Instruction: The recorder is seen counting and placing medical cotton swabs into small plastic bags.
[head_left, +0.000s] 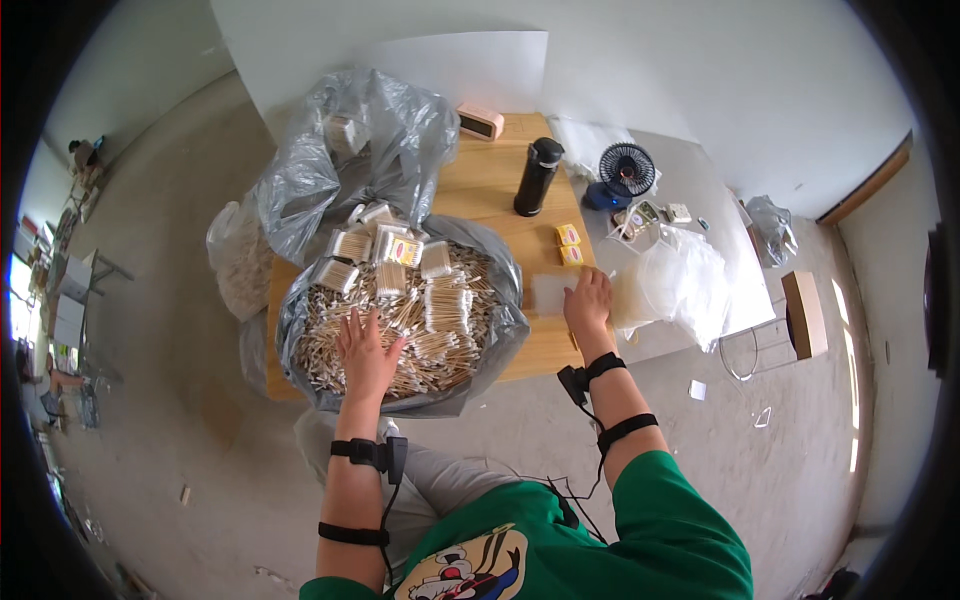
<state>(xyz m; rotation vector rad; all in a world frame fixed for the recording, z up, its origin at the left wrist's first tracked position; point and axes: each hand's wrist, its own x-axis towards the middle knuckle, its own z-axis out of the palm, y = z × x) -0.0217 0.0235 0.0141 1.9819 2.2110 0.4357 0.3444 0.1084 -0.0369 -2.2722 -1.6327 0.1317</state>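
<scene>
Loose cotton swabs (320,365) fill a large grey plastic bag (512,330) on the wooden table. My left hand (368,352) rests on the swabs near the bag's front, fingers spread and holding nothing. Several clear packs of swabs (350,246) lie on the heap, one with a yellow and red label card (402,251). Right of the bag, my right hand (588,302) has its fingers curled at the edge of a small translucent plastic bag (546,294), which appears pinched between thumb and fingers. Just beyond it lie two stacks of yellow label cards (568,236).
A second grey plastic bag (300,200) stands behind at left. A black bottle (538,178), a pink clock (480,122) and a small fan (626,170) stand farther back. Clear plastic bags (680,285) are heaped on the right-hand table. A cardboard box (803,315) is beyond it.
</scene>
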